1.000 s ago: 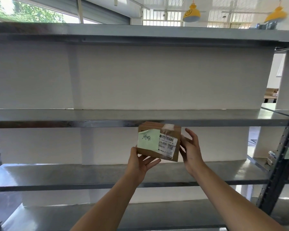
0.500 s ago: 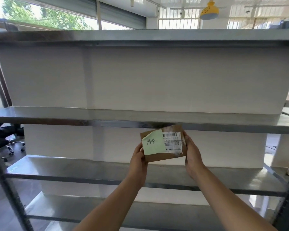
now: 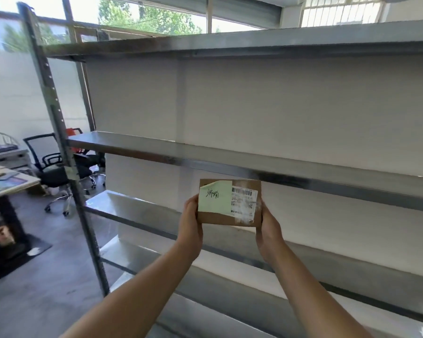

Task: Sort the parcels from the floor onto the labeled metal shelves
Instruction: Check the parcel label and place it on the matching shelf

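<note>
My left hand (image 3: 190,222) and right hand (image 3: 269,226) clamp the parcel (image 3: 230,203) by its sides. Every metal shelf (image 3: 142,145) from nine to three o'clock looks bare; sorting seems barely begun.

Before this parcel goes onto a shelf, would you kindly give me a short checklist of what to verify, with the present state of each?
1. Parcel secured: ok, left hand and right hand each have a grip on one side.
2. Green note facing the person: ok, though its top corner is curled.
3. Handwriting on the note readable: cannot tell, too blurred.
4. Shelf label matching the note: cannot tell, none is legible here.
5. Space on the middle shelf behind the parcel: ok, nothing on the stretch in view.
6. Barcode label intact: not ok, partly scuffed white.
</note>
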`<state>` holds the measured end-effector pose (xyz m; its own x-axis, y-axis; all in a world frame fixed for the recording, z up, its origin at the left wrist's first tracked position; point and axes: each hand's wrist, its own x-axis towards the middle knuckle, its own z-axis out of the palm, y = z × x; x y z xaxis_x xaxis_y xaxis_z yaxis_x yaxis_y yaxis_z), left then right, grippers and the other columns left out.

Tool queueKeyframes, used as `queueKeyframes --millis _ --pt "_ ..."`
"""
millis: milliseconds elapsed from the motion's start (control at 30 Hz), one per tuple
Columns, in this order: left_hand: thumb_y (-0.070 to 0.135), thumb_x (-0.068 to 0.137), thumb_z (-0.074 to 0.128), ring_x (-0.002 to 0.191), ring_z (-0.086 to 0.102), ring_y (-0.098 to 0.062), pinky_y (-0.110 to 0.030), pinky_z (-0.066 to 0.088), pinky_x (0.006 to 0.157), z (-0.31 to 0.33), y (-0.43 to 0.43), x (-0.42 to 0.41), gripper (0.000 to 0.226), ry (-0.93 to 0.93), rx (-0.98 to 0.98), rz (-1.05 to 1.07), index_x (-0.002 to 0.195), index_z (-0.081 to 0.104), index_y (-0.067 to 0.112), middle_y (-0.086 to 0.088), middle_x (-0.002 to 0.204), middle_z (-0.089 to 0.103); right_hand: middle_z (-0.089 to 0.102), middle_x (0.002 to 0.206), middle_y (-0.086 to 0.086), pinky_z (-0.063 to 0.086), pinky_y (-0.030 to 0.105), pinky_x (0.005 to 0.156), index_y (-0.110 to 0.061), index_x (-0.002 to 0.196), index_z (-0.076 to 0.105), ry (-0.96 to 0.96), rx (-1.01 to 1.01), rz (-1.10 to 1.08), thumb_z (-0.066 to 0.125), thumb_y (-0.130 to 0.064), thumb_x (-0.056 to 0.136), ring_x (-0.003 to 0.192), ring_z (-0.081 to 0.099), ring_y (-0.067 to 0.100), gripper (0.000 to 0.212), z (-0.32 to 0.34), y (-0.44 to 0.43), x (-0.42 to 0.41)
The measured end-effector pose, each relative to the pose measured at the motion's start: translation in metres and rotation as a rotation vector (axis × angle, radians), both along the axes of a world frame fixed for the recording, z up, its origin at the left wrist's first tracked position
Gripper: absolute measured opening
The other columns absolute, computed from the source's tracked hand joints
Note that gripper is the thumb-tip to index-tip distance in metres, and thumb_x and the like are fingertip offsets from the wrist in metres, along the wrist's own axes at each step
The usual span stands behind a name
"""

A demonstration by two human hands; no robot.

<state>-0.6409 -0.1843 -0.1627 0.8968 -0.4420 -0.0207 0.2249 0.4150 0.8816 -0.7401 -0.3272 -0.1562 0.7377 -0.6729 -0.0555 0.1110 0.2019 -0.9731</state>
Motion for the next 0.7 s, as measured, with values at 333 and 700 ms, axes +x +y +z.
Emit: queueKeyframes --millis 333,700 --pt "0.021 0.105 0.042 0.084 0.072 -0.012 -0.023 0.053 0.073 -0.016 0.068 0.011 0.028 -0.016 0.025 0.119 0.108 0.069 0.014 0.001 0.088 0.078 0.072 0.113 -0.013 0.025 0.037 0.111 -0.04 0.107 0.073 0.034 0.073 0.166 0.035 -0.062 0.099 0.117 0.057 0.01 0.045 -0.033 0.055 0.042" --pt "0.025 0.107 0.037 0.096 0.069 -0.015 -0.031 0.05 0.089 -0.007 0.177 0.07 0.033 -0.088 0.024 0.261 0.111 0.069 0.018 0.0 0.099 0.078 0.078 0.104 -0.008 0.047 0.033 0.097 -0.031 0.111 0.072 -0.056 -0.03 0.352 0.029 -0.05 0.104 0.094 0.073 0.009 0.048 -0.005 0.157 0.112"
